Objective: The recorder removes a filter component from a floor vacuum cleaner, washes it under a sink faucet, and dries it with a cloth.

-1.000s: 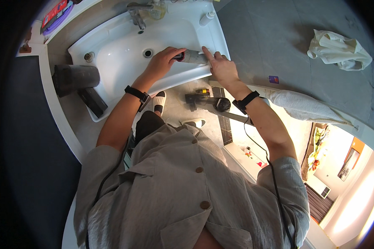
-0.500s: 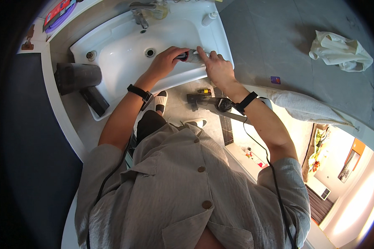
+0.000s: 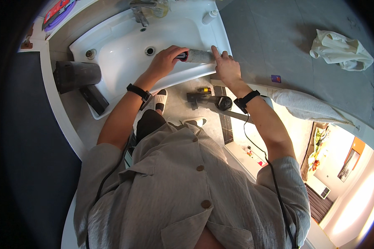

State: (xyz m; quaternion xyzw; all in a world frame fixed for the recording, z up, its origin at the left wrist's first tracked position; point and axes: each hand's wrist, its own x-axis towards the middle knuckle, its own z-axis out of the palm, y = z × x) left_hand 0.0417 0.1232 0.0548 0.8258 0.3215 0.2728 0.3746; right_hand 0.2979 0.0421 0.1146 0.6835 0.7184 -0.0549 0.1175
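Observation:
Over the near right part of the white sink, a grey cylindrical roller with a black-and-red end is held roughly level. My left hand is closed around its black-and-red left end. At the opposite end, my right hand grips the roller, thumb side hidden and index finger stretched along the top. Much of the roller's grey surface shows between the two hands.
A dark translucent tank and a black oblong part lie on the sink's left rim. The faucet and a white bottle are at the back. Below stands a grey-black appliance. White cloth lies at right.
My right hand has slid rightward along the roller to its far end, uncovering more of the grey surface. My left hand has stayed nearly in place on the black-and-red end.

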